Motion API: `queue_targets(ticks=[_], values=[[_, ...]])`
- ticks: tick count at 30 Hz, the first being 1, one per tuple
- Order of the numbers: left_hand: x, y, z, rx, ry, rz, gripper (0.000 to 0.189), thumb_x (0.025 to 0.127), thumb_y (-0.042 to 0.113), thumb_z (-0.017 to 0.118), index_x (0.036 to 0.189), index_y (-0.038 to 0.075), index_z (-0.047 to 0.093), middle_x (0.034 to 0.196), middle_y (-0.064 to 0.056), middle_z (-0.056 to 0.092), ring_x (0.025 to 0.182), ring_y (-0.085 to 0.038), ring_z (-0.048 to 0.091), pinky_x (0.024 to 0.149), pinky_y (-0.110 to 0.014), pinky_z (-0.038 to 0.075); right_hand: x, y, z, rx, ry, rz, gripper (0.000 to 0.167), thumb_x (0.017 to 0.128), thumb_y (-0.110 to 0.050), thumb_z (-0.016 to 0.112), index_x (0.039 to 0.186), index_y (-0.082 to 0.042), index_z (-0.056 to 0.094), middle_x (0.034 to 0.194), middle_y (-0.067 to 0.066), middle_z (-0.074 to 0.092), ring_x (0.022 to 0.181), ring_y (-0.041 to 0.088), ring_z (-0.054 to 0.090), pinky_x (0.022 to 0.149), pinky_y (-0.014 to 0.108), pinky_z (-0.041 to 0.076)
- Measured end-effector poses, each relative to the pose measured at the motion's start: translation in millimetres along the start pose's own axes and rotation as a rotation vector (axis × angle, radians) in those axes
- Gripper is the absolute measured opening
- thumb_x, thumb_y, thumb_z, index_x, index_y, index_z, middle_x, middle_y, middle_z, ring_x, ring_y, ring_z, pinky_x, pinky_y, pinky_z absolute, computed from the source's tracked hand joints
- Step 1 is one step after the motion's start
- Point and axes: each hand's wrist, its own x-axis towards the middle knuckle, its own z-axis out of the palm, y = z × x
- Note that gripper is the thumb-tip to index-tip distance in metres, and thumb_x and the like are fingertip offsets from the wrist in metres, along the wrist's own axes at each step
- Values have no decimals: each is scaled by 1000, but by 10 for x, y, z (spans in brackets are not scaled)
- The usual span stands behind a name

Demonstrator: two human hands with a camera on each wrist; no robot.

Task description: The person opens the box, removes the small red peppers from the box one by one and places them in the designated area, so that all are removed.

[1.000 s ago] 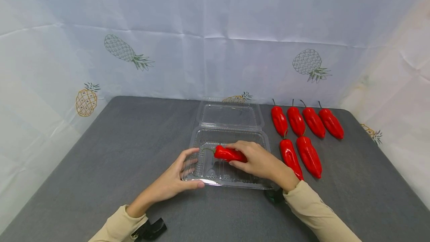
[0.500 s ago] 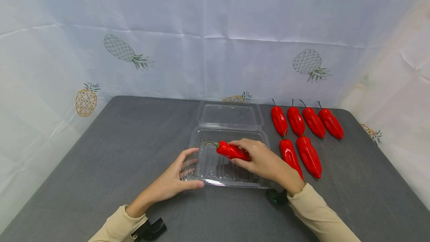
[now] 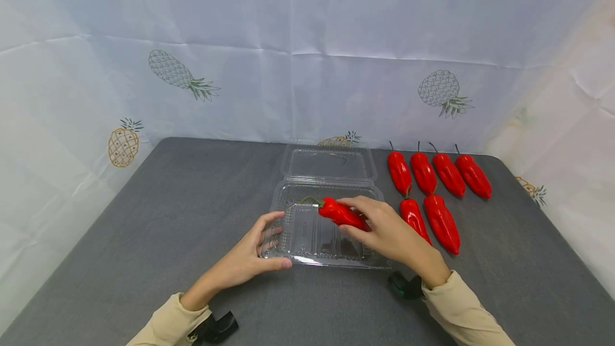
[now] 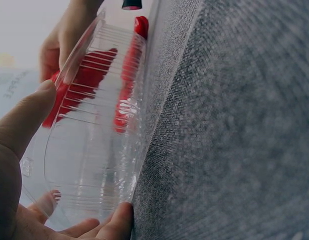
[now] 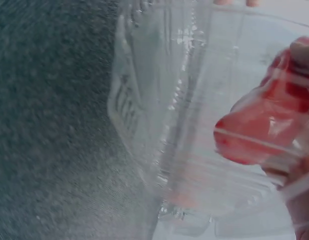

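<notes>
My right hand (image 3: pixel 381 228) grips a glossy red pepper (image 3: pixel 338 211) around its body, above the base of a clear plastic clamshell container (image 3: pixel 307 236). The pepper's long green stem points left. My left hand (image 3: pixel 250 255) holds the container's near left corner, thumb at the front and fingers along the left side. In the left wrist view, the held pepper (image 4: pixel 87 77) shows through the clear wall (image 4: pixel 89 145), with the thumb (image 4: pixel 32 112) at the rim. The right wrist view is blurred; the pepper's rounded end (image 5: pixel 244 135) shows through the plastic.
The open lid (image 3: pixel 329 165) lies flat behind the base, against the patterned cloth backdrop (image 3: pixel 288 95). Several more red peppers (image 3: pixel 449 175) lie in two rows to the right of the container on the grey tabletop (image 3: pixel 192 202).
My right hand has moved to the right and slightly up with the pepper, which is now tilted more. My left hand and the container have hardly moved.
</notes>
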Motion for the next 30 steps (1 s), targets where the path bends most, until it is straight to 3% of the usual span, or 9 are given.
queue_targets(ticks=[7, 15, 30], values=[[1, -3, 3, -8, 7, 5, 91, 85, 18, 80, 153, 10, 21, 164, -15, 16, 148, -42, 28, 117, -55, 35, -16, 22, -77, -14, 31, 20, 55, 82, -16, 82, 131, -6, 60, 116, 7, 70, 89, 13, 68, 75, 27, 62], [2, 2, 2, -7, 2, 11, 90, 85, 19, 79, 153, 10, 21, 164, -15, 16, 148, -42, 28, 117, -57, 34, -39, 47, -167, 67, 56, 43, 55, 85, -16, 79, 134, -4, 57, 119, 8, 70, 95, 20, 72, 80, 33, 63], [0, -6, -6, -3, 1, 24, 88, 86, 19, 79, 152, 7, 21, 163, -17, 17, 147, -44, 28, 117, -58, 34, -100, 35, -397, 62, 103, 75, 55, 83, -9, 79, 132, -1, 57, 117, 11, 70, 93, 22, 72, 78, 36, 63]])
